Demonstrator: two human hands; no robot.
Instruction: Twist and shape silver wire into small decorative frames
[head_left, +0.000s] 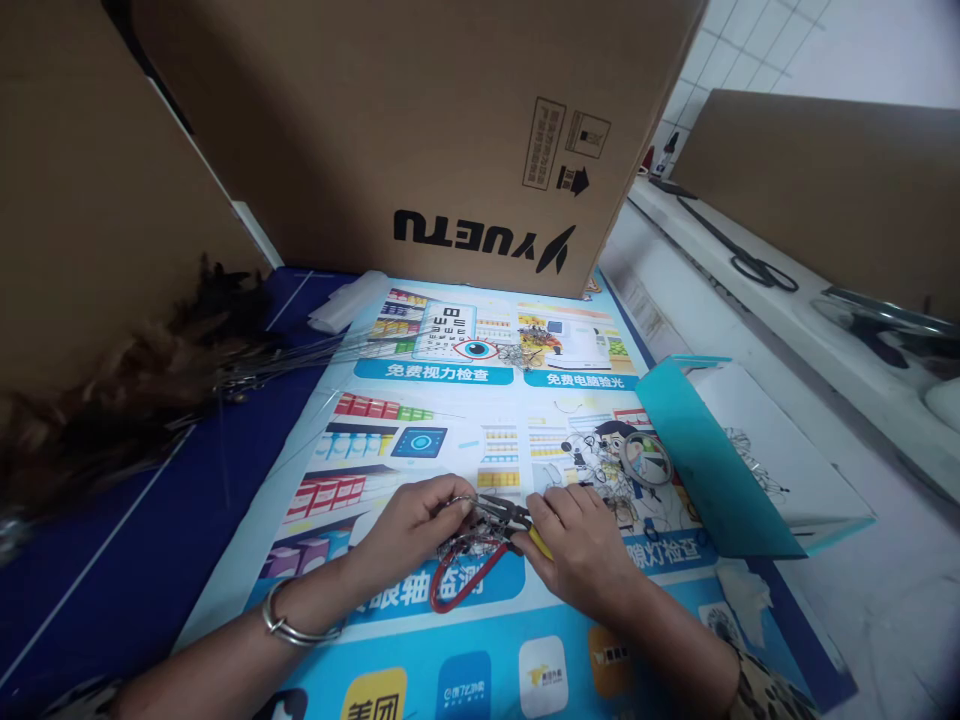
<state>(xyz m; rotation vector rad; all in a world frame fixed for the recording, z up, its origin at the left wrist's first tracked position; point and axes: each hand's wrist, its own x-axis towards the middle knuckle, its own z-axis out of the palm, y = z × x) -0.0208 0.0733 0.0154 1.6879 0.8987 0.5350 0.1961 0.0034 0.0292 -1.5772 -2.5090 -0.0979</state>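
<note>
The left hand [420, 520] has its thumb and fingers pressed together on a thin piece of wire [466, 499], right at the tips of a pair of pliers [506, 510]. The right hand [581, 545] has its fingers curled round the pliers, whose yellow handle shows below the thumb; whether the tips touch the wire I cannot tell.

Just under both hands lies a small pile of wire bits [472, 540], with a red loop handle [436, 592] beside it. A silver bracelet [289, 628] circles the left wrist.

Beneath everything, a printed sheet [450, 470] covers much of the dark blue counter [142, 570]. Beyond the right hand sits a heap of small dark and clear pieces [596, 475], a round ring [669, 460] on it. Farther forward is a smaller wire cluster [521, 352].

To the right stands an open teal box [712, 480] with a tangle [754, 465] inside. To the left lie brown feathers [82, 440]. A large cardboard box [360, 130] with upside-down lettering stands at the back.
</note>
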